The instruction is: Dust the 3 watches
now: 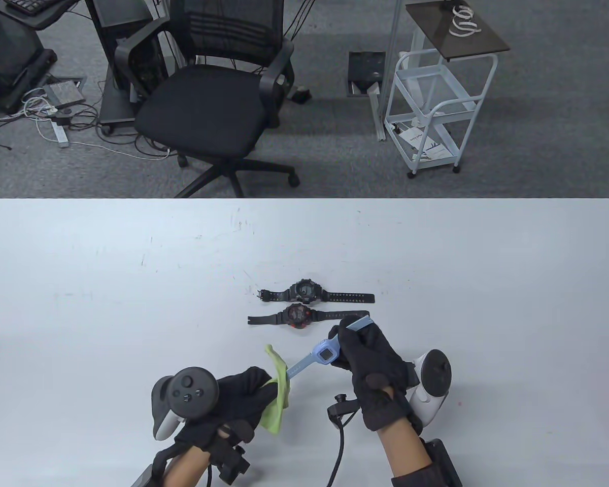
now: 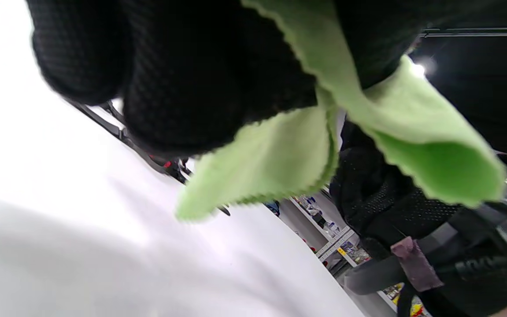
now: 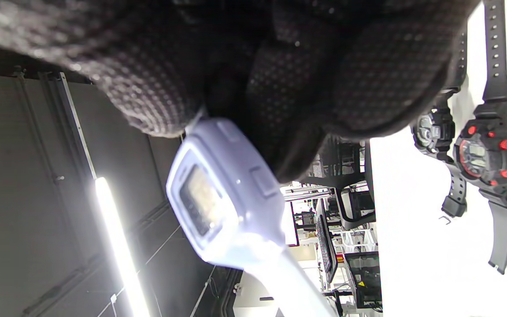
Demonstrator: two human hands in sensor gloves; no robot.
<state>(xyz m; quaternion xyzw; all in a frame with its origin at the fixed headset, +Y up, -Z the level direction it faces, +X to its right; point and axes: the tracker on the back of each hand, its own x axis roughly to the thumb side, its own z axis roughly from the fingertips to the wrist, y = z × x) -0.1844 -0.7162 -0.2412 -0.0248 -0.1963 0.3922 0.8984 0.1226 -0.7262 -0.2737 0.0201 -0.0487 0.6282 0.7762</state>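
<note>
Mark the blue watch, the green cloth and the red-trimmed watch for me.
blue watch [image 1: 325, 353]: table view, on its square face.
green cloth [image 1: 280, 393]: table view, on the fold hanging by the left hand.
red-trimmed watch [image 1: 297, 315]: table view, on its round case.

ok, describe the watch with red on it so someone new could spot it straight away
On the white table, two dark watches lie flat side by side just beyond the right hand. The red-trimmed watch is the nearer one. Unlike the all-black watch behind it, its case has red buttons; the blue watch is held up.
</note>
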